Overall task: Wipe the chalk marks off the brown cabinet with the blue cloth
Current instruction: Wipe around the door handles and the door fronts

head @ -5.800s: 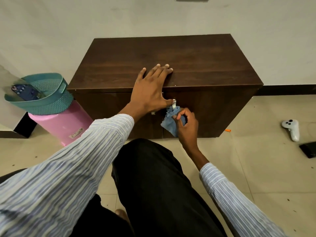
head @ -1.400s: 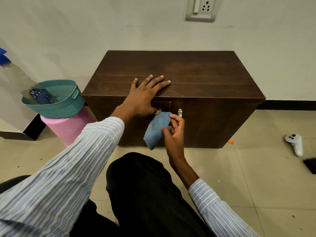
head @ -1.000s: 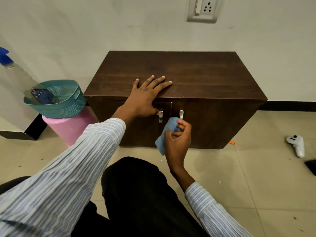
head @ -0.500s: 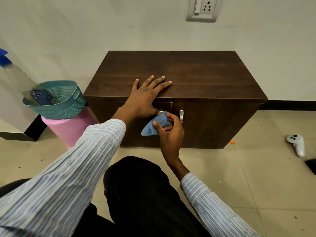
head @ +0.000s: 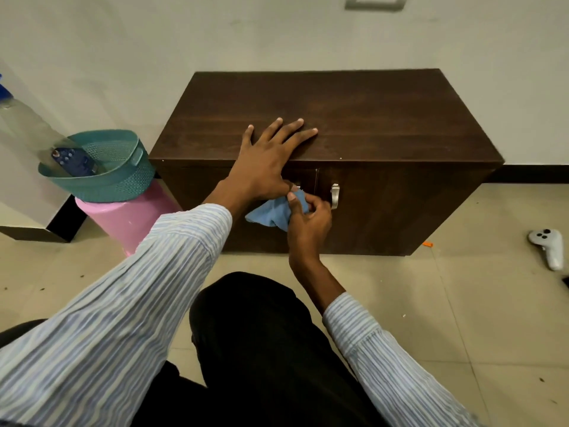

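Nearest the camera: dark trousers (head: 261, 349) and 2 striped sleeves reaching forward. Right hand (head: 308, 224) low at the cabinet front, fingers curled tight around the bunched blue cloth (head: 272, 212), pressing it to the left door beside the door gap. 1 metal handle (head: 334, 195) shows just right of the hand; the other is mostly hidden behind the cloth and thumb. Left hand (head: 271, 161) lies flat, fingers spread wide, over the front edge of the brown cabinet (head: 385, 124) top, holding nothing. Chalk marks cannot be made out. Left of the cabinet, a teal basket (head: 101, 180) sits on a pink bin (head: 129, 217). Far right on the floor: white controller (head: 548, 245).
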